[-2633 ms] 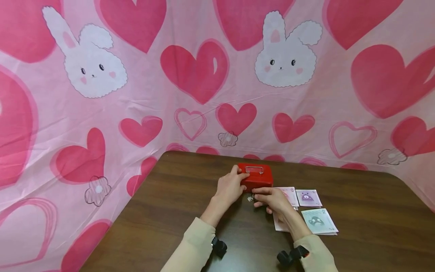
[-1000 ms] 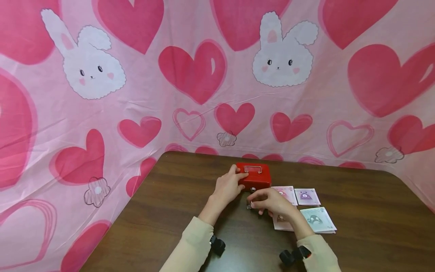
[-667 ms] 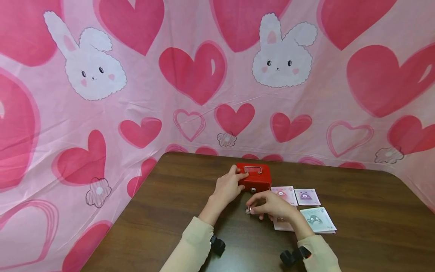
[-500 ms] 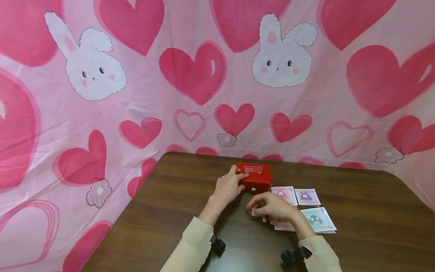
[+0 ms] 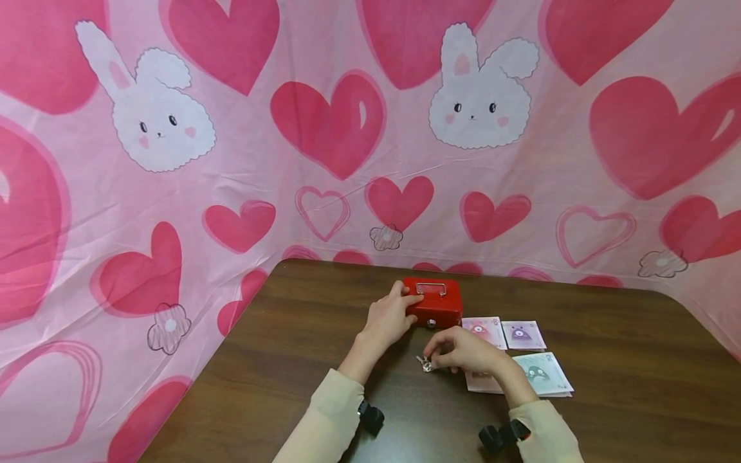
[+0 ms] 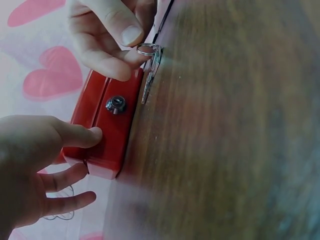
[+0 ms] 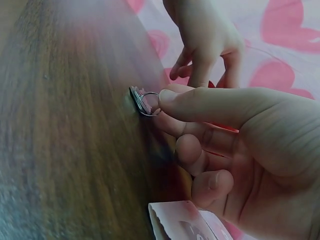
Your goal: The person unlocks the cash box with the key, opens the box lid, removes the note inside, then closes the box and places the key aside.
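Two bare hands are seen at work over a dark brown, wood-grain table (image 5: 608,360). A small red metal cash box (image 5: 437,302) is held steady by the left hand (image 5: 386,318): its thumb is pressed against the box's front face, and its fingers are curled over the lid and the left end. The box is rectangular, glossy and smooth, with rounded edges, a thin silver wire handle lying flat on the lid and a round silver keyhole (image 6: 115,104) in the middle of the front face. Its lid is shut.

A small bunch of silver keys (image 5: 426,364) on a thin round metal ring (image 7: 149,103) is pinched between the thumb and forefinger of the right hand (image 5: 466,352). The keys are held low, their tips touching or nearly touching the table, just in front of the box and clear of the keyhole. The remaining fingers of that hand are loosely curled beneath the palm. Both wrists are covered by cream sleeves.

Several flat paper cards (image 5: 541,373) printed with cartoon creatures are laid just right of the box, partly under the right hand. Pink cloth (image 5: 324,167) printed with red hearts and white rabbits is hung behind and beside the table.
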Available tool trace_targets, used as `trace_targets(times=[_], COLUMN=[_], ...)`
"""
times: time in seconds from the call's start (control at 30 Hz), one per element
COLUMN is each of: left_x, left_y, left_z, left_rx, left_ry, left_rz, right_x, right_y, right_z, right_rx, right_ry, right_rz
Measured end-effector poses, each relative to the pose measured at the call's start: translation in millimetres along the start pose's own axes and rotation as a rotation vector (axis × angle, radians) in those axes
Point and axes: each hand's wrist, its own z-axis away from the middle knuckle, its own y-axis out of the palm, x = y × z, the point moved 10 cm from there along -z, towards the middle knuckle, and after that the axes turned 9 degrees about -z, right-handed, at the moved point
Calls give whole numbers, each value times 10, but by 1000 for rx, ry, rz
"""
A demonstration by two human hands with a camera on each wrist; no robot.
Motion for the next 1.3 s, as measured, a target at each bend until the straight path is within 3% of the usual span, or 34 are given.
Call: trace_targets(times=[0.43,0.8,1.13,1.3], left_x=[-8,9,-19,-40], left_y=[-26,-29,-19,-14], left_z=[-4,-1,-8,-9], left_rx=[-14,-17,29,48], left_ry=[20,34,43,50], left_rz=[9,-32,-86,-114], right_x=[59,101,131,168], right_y=[47,117,98,-42], right_z=[-4,-50,-29,13], right_rx=[15,-9,1,-49], right_ry=[8,-15,-6,-29], right_rz=[48,191,161,156])
